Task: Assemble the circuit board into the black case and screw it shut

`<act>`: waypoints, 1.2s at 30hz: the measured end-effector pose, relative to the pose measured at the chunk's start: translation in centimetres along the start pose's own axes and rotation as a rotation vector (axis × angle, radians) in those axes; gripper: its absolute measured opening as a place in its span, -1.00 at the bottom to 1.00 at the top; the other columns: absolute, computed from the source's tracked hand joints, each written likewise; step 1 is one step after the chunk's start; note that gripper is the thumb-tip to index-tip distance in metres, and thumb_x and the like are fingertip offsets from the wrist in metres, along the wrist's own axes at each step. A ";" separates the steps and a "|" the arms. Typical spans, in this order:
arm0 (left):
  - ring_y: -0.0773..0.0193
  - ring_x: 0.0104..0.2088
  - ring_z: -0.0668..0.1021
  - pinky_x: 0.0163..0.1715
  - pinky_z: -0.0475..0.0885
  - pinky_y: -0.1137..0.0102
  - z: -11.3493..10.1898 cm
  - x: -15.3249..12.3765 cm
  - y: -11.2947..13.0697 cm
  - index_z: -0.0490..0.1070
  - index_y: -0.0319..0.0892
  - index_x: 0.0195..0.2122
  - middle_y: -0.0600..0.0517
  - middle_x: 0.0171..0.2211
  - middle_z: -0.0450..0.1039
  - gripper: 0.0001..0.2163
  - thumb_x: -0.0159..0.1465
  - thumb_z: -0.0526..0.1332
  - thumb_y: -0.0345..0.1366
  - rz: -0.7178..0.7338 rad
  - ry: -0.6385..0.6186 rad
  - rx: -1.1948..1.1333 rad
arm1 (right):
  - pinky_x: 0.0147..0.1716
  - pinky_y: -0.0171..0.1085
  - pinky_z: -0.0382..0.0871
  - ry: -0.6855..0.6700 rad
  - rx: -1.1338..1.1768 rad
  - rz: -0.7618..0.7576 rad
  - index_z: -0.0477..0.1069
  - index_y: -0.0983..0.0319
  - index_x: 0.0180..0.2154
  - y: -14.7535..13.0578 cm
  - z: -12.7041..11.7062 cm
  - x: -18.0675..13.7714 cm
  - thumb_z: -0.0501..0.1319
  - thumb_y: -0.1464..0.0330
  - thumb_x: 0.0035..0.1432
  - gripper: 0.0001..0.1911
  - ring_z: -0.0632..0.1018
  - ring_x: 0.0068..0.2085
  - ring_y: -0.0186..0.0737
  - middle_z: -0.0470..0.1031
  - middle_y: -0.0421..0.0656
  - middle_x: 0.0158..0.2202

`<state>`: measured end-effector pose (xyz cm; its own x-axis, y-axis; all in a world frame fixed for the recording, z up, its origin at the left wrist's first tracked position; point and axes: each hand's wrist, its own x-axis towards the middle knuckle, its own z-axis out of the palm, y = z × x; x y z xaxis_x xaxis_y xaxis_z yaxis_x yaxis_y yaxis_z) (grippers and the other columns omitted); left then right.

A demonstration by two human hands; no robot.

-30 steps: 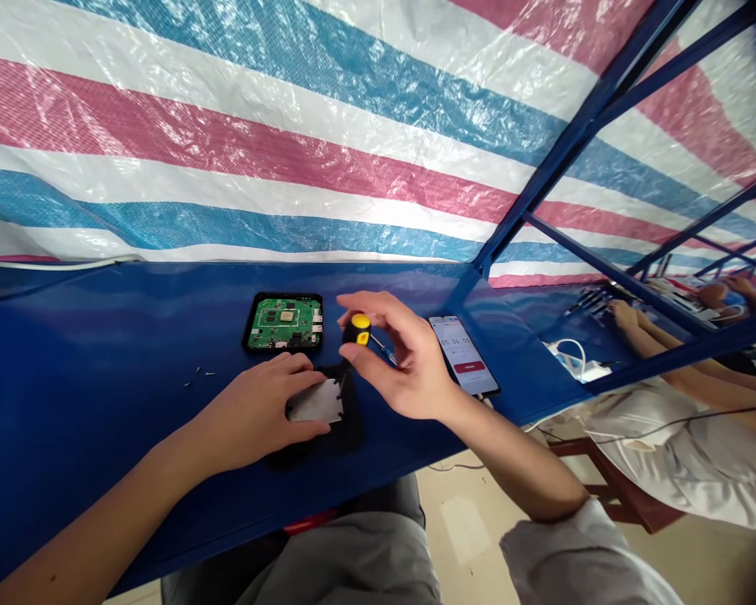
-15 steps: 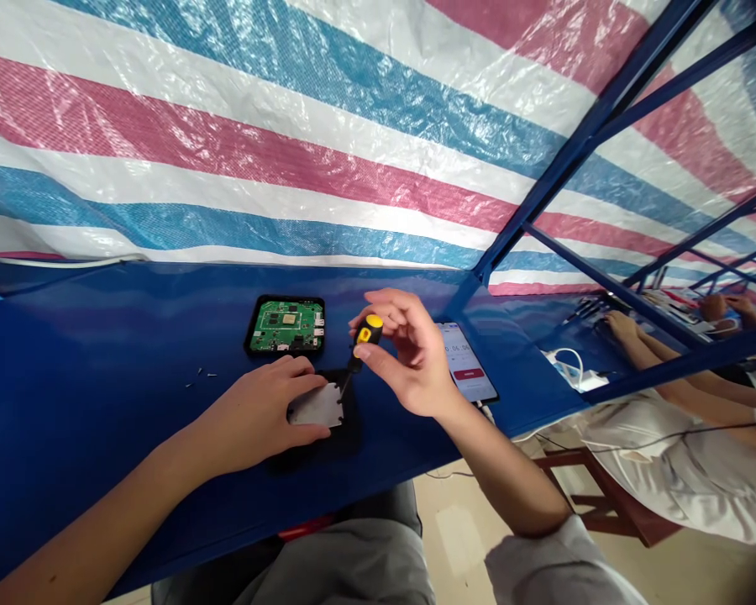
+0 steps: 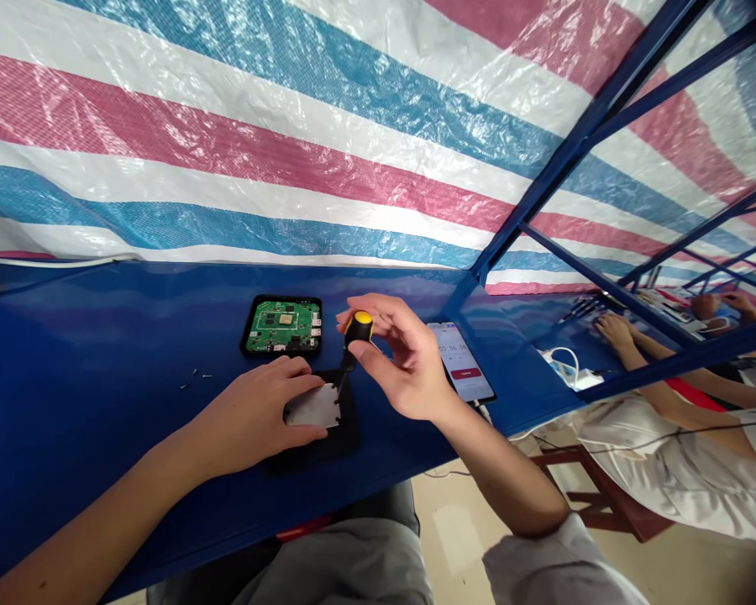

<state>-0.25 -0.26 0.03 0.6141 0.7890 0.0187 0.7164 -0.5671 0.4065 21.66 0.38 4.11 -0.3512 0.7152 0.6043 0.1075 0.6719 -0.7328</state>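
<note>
My right hand [image 3: 400, 357] is closed around the black and yellow handle of a screwdriver [image 3: 359, 326]. The shaft points down to the right edge of a silver metal plate [image 3: 315, 407], near a small notch; whether the tip sits in a screw is too small to tell. The plate lies on a black square cover [image 3: 348, 433]. My left hand [image 3: 261, 412] grips the plate between thumb and fingers, pressing it from the left. Just behind is a green circuit board [image 3: 283, 323] inside a black case [image 3: 244, 340].
Several small screws [image 3: 195, 378] lie on the blue table [image 3: 101, 403] left of the case. A phone [image 3: 463, 361] with a running timer is at the right, a cable at its lower end. Beyond a blue frame post [image 3: 529, 202], a co-worker's hands [image 3: 614, 329] rest on the table.
The screwdriver handle has turned in my right fingers, its yellow side patch now out of sight. My left hand stays on the plate.
</note>
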 end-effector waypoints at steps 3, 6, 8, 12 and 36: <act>0.02 -0.06 0.54 -0.12 0.41 0.27 -0.1 0.0 0.1 0.51 -0.05 0.05 -0.03 0.00 0.48 -0.52 0.19 0.27 0.09 -0.005 0.002 -0.006 | 0.04 -0.07 0.47 -0.022 0.056 -0.022 0.30 0.12 0.07 0.0 0.0 0.0 0.07 0.40 0.35 -0.73 0.53 0.06 -0.16 0.47 -0.05 0.03; 0.02 -0.04 0.53 -0.10 0.41 0.27 -0.1 0.0 0.1 0.50 -0.03 0.06 -0.02 0.02 0.47 -0.51 0.18 0.27 0.10 -0.001 0.007 -0.012 | 0.05 -0.08 0.46 0.037 -0.063 -0.060 0.40 0.14 -0.07 0.0 -0.1 0.1 0.24 0.36 0.25 -0.80 0.51 0.06 -0.11 0.47 -0.06 -0.01; 0.02 -0.04 0.53 -0.10 0.41 0.27 -0.1 0.0 0.0 0.50 -0.02 0.06 -0.02 0.02 0.47 -0.50 0.18 0.26 0.12 -0.003 0.010 -0.015 | 0.00 -0.13 0.50 0.045 -0.085 -0.044 0.41 0.13 -0.07 0.0 -0.1 0.1 0.28 0.35 0.22 -0.77 0.55 -0.02 -0.15 0.50 -0.09 -0.07; 0.05 -0.07 0.54 -0.12 0.41 0.28 0.0 -0.1 0.0 0.50 -0.03 0.05 -0.02 0.00 0.48 -0.51 0.18 0.26 0.11 -0.012 0.006 -0.020 | -0.01 -0.13 0.51 -0.019 0.039 0.004 0.27 0.11 0.08 -0.1 -0.1 0.0 0.07 0.38 0.36 -0.72 0.57 -0.01 -0.19 0.52 -0.09 -0.04; 0.03 -0.04 0.53 -0.10 0.40 0.27 -0.3 0.1 0.4 0.49 -0.08 0.06 -0.03 0.00 0.46 -0.52 0.21 0.26 0.07 -0.016 -0.034 -0.006 | 0.12 -0.05 0.41 -0.052 0.012 -0.068 0.34 0.16 0.00 -0.4 -0.3 0.0 0.04 0.43 0.35 -0.76 0.49 0.13 -0.14 0.46 -0.04 0.05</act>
<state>-0.03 -0.29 0.50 0.6133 0.7897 -0.0185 0.7242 -0.5528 0.4124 21.87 0.21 4.51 -0.4048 0.6570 0.6360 0.0709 0.7160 -0.6945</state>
